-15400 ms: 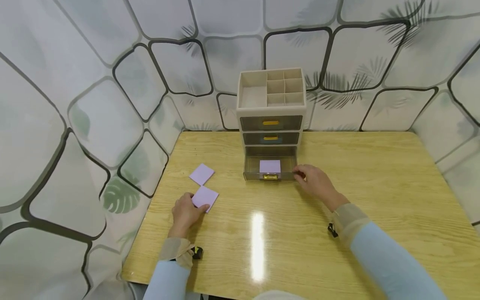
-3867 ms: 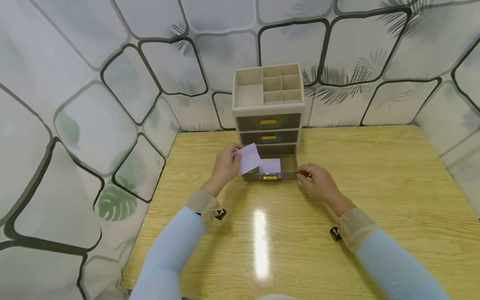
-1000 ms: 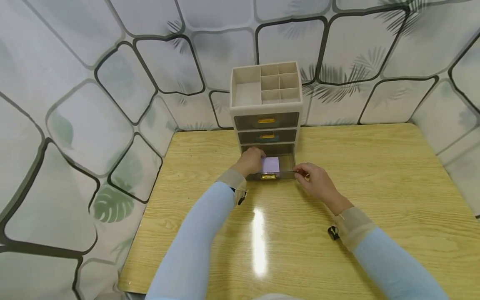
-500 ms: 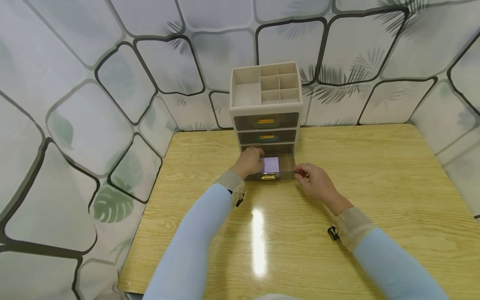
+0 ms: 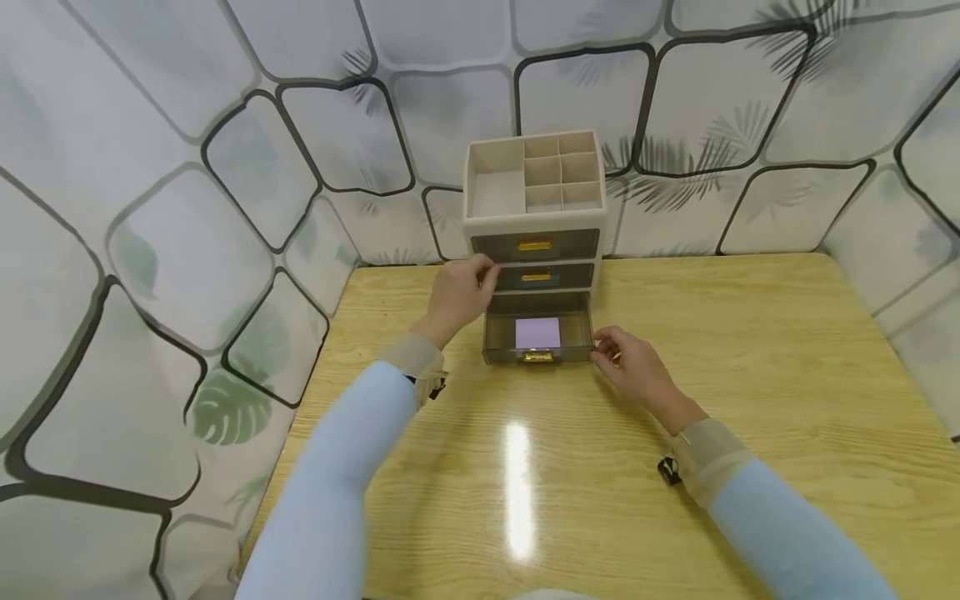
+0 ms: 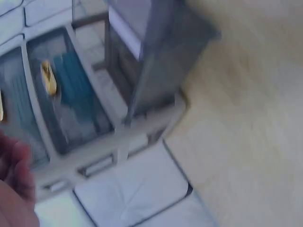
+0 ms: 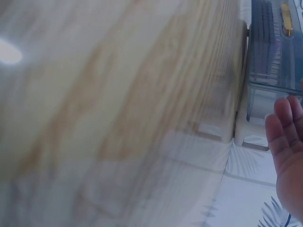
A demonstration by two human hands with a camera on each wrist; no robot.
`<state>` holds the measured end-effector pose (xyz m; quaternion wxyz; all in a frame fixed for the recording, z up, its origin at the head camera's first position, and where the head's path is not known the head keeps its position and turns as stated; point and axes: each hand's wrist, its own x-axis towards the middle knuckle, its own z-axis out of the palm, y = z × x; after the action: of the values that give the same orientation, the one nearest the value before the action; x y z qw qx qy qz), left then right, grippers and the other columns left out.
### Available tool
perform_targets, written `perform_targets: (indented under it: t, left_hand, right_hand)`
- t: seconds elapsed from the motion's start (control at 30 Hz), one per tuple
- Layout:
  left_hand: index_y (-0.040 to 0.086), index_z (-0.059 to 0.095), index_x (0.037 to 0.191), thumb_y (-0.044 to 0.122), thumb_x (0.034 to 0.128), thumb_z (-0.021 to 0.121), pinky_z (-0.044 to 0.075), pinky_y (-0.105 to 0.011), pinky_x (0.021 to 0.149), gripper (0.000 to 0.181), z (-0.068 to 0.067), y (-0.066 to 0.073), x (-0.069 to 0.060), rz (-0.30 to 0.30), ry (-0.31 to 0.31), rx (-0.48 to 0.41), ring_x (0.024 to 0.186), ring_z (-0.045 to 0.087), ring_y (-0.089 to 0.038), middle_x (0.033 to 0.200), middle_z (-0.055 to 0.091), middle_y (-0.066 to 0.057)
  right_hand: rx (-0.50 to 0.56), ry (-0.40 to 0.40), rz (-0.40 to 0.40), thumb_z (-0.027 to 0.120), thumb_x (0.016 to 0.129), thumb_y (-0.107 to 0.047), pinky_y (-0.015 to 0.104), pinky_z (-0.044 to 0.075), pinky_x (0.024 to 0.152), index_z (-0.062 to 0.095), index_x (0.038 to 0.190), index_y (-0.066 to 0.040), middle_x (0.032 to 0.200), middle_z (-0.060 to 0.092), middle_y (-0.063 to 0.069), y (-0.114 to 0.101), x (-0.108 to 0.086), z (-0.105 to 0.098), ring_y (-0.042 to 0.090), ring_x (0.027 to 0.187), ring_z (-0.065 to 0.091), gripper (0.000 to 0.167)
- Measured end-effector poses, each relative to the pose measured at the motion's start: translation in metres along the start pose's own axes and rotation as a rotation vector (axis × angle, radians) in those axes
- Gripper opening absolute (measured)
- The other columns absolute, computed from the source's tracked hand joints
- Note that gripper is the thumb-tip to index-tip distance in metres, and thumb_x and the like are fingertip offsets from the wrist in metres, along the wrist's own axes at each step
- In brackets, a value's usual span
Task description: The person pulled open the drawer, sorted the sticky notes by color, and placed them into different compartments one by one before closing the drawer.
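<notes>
A stack of purple sticky notes (image 5: pixel 537 332) lies in the pulled-out bottom drawer (image 5: pixel 576 329) of a small white desktop organizer (image 5: pixel 531 222). My left hand (image 5: pixel 459 293) hovers just left of the organizer, beside the middle drawer, its fingers loosely curled and nothing held. At the edge of the left wrist view, only part of that hand (image 6: pixel 16 182) shows. My right hand (image 5: pixel 632 365) is at the bottom drawer's front right corner, thumb and fingertips holding it. In the right wrist view, the fingers (image 7: pixel 284 120) lie close along the drawer's side.
Two upper drawers with gold handles (image 5: pixel 535 277) are closed; something teal (image 6: pixel 73 78) shows through the middle one. The organizer's top tray (image 5: pixel 498 193) has several compartments. A patterned wall covering (image 5: pixel 465 108) stands behind the wooden table (image 5: pixel 712 333).
Two purple sticky-note stacks have gone from the table's left side; my left hand carried one into the drawer. It has since come out empty, up and left. My right hand stays at the drawer.
</notes>
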<state>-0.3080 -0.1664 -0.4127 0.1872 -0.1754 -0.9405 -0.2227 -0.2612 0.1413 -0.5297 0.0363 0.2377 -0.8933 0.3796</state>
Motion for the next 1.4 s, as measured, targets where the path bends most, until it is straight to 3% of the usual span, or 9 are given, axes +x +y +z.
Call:
perform_targets:
  t: [0.1, 0.17, 0.3, 0.43, 0.57, 0.73, 1.03, 1.27, 1.4]
  left_hand:
    - [0.001, 0.074, 0.099, 0.016, 0.1044, 0.067, 0.058, -0.041, 0.063, 0.017, -0.014, -0.009, 0.005, 0.057, 0.167, 0.051, 0.069, 0.070, -0.027, 0.083, 0.075, -0.014]
    - [0.001, 0.072, 0.102, 0.018, 0.1038, 0.069, 0.057, -0.042, 0.062, 0.017, -0.022, -0.014, 0.009, 0.072, 0.228, 0.084, 0.070, 0.069, -0.029, 0.085, 0.074, -0.015]
    - [0.001, 0.071, 0.106, 0.021, 0.1039, 0.069, 0.057, -0.044, 0.065, 0.020, -0.034, -0.020, 0.016, 0.094, 0.276, 0.155, 0.079, 0.069, -0.032, 0.092, 0.071, -0.017]
    - [0.001, 0.072, 0.107, 0.020, 0.1047, 0.066, 0.060, -0.045, 0.071, 0.020, -0.041, -0.019, 0.024, 0.160, 0.292, 0.235, 0.086, 0.068, -0.033, 0.098, 0.069, -0.017]
    - [0.002, 0.073, 0.113, 0.021, 0.1064, 0.064, 0.060, -0.043, 0.081, 0.022, -0.045, -0.016, 0.032, 0.196, 0.226, 0.308, 0.095, 0.067, -0.033, 0.105, 0.069, -0.016]
    - [0.004, 0.072, 0.126, 0.027, 0.1095, 0.061, 0.059, -0.040, 0.095, 0.031, -0.048, -0.009, 0.041, 0.157, 0.067, 0.359, 0.110, 0.066, -0.031, 0.118, 0.070, -0.014]
    - [0.006, 0.075, 0.121, 0.024, 0.1114, 0.058, 0.051, -0.042, 0.110, 0.026, -0.051, 0.003, 0.054, 0.139, -0.049, 0.302, 0.114, 0.068, -0.032, 0.116, 0.079, -0.009]
    - [0.006, 0.075, 0.122, 0.027, 0.1133, 0.055, 0.058, -0.043, 0.095, 0.030, -0.052, 0.005, 0.058, 0.029, -0.143, 0.216, 0.099, 0.074, -0.029, 0.111, 0.080, -0.010]
    - [0.006, 0.074, 0.122, 0.027, 0.1135, 0.054, 0.059, -0.044, 0.093, 0.031, -0.053, 0.006, 0.060, -0.001, -0.165, 0.168, 0.099, 0.075, -0.030, 0.112, 0.079, -0.012]
  right_hand:
    - [0.001, 0.001, 0.011, 0.069, 0.103, -0.007, 0.047, 0.063, 0.078, 0.063, 0.127, 0.006, 0.099, 0.074, 0.016, -0.001, 0.000, 0.000, 0.030, 0.090, 0.072, 0.027]
    - [0.000, -0.005, 0.031, 0.069, 0.104, -0.008, 0.047, 0.063, 0.079, 0.063, 0.126, 0.005, 0.100, 0.074, 0.015, -0.002, -0.001, 0.000, 0.030, 0.090, 0.072, 0.026]
    - [-0.003, -0.012, 0.073, 0.068, 0.104, -0.010, 0.046, 0.062, 0.079, 0.065, 0.125, 0.002, 0.099, 0.075, 0.014, -0.003, -0.003, 0.001, 0.028, 0.090, 0.072, 0.024]
    - [-0.008, 0.003, 0.076, 0.069, 0.103, -0.010, 0.048, 0.062, 0.079, 0.066, 0.124, 0.003, 0.099, 0.075, 0.014, -0.004, -0.004, 0.002, 0.029, 0.090, 0.072, 0.024]
    - [-0.013, 0.012, 0.071, 0.070, 0.102, -0.010, 0.049, 0.062, 0.079, 0.069, 0.121, 0.003, 0.099, 0.077, 0.015, -0.004, -0.003, 0.003, 0.030, 0.090, 0.073, 0.022]
    - [-0.020, 0.016, 0.055, 0.072, 0.101, -0.009, 0.048, 0.062, 0.079, 0.072, 0.116, 0.001, 0.100, 0.077, 0.014, -0.006, -0.001, 0.003, 0.030, 0.091, 0.073, 0.017]
    - [-0.048, 0.016, 0.017, 0.073, 0.100, -0.007, 0.048, 0.062, 0.078, 0.074, 0.110, -0.002, 0.100, 0.077, 0.013, -0.008, 0.003, 0.003, 0.029, 0.090, 0.073, 0.011]
    - [-0.077, 0.010, 0.005, 0.075, 0.098, -0.008, 0.048, 0.062, 0.078, 0.075, 0.106, -0.004, 0.100, 0.077, 0.014, -0.010, 0.008, 0.002, 0.030, 0.090, 0.074, 0.009]
    - [-0.093, 0.011, 0.000, 0.077, 0.097, -0.008, 0.049, 0.062, 0.078, 0.075, 0.105, -0.005, 0.099, 0.078, 0.013, -0.011, 0.009, 0.001, 0.030, 0.090, 0.074, 0.008]
